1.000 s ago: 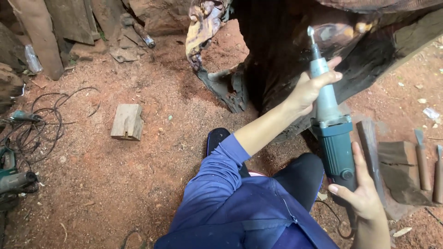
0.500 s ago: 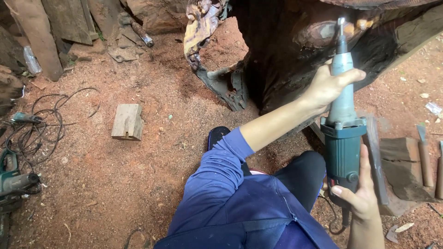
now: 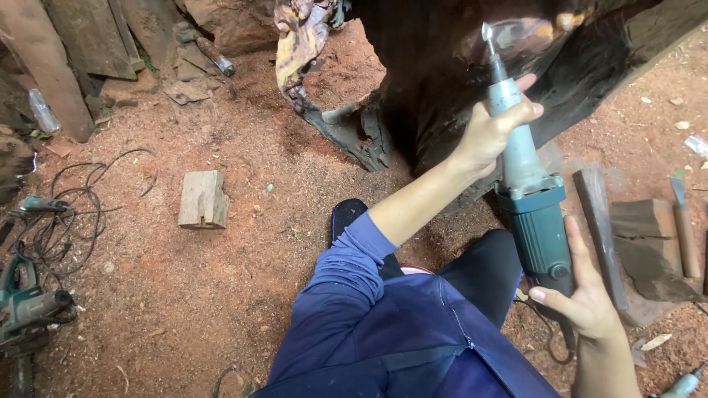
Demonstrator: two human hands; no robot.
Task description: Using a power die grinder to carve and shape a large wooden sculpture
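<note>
I grip a die grinder (image 3: pixel 531 199) with my left hand (image 3: pixel 490 133) and right hand (image 3: pixel 582 295), above red sawdust floor (image 3: pixel 221 295) beside dark carved wood (image 3: pixel 457 74).

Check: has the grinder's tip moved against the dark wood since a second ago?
Yes. The grinder tip sat left of the pale carved patch; now it touches that patch's left edge, gripped by both hands.

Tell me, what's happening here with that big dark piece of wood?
A person in a blue top is holding a green die grinder with both hands: the left hand grips the grey neck, the right hand supports the rear. Its small tip points up at the dark wood trunk. A wooden block, cables and chisels lie on the red sawdust-covered ground.
</note>
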